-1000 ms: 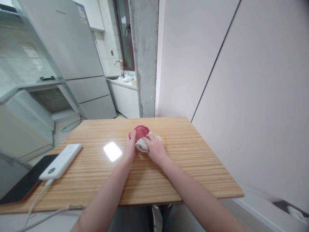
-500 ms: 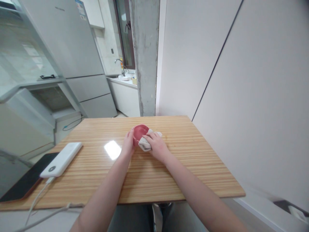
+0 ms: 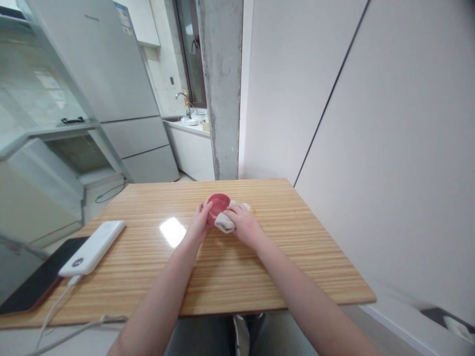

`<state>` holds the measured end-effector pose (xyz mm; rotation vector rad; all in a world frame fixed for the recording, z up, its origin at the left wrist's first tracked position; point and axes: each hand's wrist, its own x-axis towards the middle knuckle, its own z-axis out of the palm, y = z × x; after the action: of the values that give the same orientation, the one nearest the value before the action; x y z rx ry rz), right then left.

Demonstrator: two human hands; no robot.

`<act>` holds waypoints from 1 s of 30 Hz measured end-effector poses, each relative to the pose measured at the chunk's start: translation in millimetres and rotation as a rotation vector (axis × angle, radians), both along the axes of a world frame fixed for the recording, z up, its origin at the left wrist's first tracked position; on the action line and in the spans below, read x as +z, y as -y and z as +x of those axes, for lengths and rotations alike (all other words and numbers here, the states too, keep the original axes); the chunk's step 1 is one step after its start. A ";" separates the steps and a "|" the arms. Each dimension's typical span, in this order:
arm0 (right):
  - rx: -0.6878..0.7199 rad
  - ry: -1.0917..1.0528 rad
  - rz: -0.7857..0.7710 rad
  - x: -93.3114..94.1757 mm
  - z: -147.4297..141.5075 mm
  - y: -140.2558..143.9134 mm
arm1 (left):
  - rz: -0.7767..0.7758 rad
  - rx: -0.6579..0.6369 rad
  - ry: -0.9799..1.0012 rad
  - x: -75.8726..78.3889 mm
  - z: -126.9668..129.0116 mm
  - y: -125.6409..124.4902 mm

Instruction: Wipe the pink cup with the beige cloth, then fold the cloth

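A small red bowl (image 3: 218, 201) sits near the far middle of the wooden table (image 3: 260, 262). My left hand (image 3: 199, 226) grips the bowl's left side. My right hand (image 3: 245, 226) holds a beige cloth (image 3: 224, 222) pressed against the bowl's right front side. Part of the cloth sticks out beyond my fingers toward the far side.
A white power bank (image 3: 92, 247) with a cable lies at the table's left, beside a dark tablet (image 3: 35, 283) at the left edge. A white wall runs along the right. A concrete pillar (image 3: 222, 89), a fridge (image 3: 111, 89) and a kitchen counter stand behind the table.
Both hands and the cloth shifted slightly along the bowl's side; the bowl appears tilted a little differently. The camera view moved slightly.
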<state>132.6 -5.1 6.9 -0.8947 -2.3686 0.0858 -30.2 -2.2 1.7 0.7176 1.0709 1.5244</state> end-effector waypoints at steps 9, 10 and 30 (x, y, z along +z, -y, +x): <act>-0.141 0.070 -0.005 -7.4 -3.9 -0.9 | -0.048 -0.027 -0.130 -0.6 9.2 0.9; -0.094 0.091 0.002 -7.2 -1.2 -2.9 | -0.108 -0.044 -0.165 -1.3 5.3 -0.5; -0.175 -1.014 -0.582 -12.2 6.9 -24.8 | -0.031 -0.098 0.063 1.6 5.9 -1.0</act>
<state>139.4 19.7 -5.3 -0.9803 -1.3084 0.9517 -24.3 -1.3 3.4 0.6864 0.9964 1.4350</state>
